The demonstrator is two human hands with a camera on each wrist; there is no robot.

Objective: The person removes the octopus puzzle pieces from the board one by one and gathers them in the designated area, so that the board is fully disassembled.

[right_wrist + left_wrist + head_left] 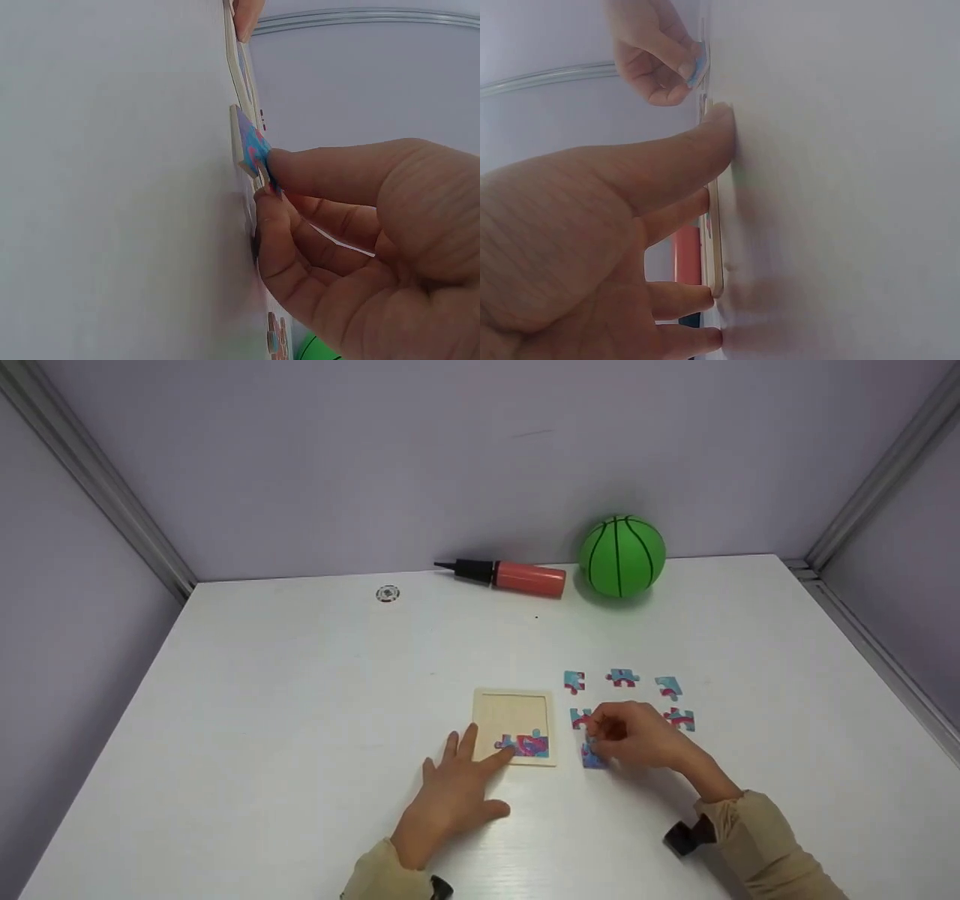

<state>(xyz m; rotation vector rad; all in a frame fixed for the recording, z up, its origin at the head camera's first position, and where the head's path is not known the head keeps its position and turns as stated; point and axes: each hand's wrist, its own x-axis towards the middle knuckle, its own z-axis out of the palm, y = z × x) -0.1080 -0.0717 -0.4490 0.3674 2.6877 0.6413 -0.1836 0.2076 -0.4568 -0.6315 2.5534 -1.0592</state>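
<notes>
Between thumb and fingertips my right hand (637, 735) pinches a blue and pink jigsaw piece (253, 144), tilted up off the table in the right wrist view. Just left of it lies a shallow wooden puzzle tray (514, 711). Two joined jigsaw pieces (533, 745) sit along its lower right side. My left hand (454, 799) is spread, its index fingertip on the left one of these pieces and other fingertips at the tray's left edge. The left thumb rests on the table in the left wrist view. Behind my right hand is another jigsaw piece (580, 718), partly covered.
More loose jigsaw pieces (622, 677) lie in rows right of the tray, one piece (680, 718) close beyond my right hand. Along the back wall are a red and black hand pump (529, 579) and a green ball (622, 556). A round chip (388, 593) lies back left.
</notes>
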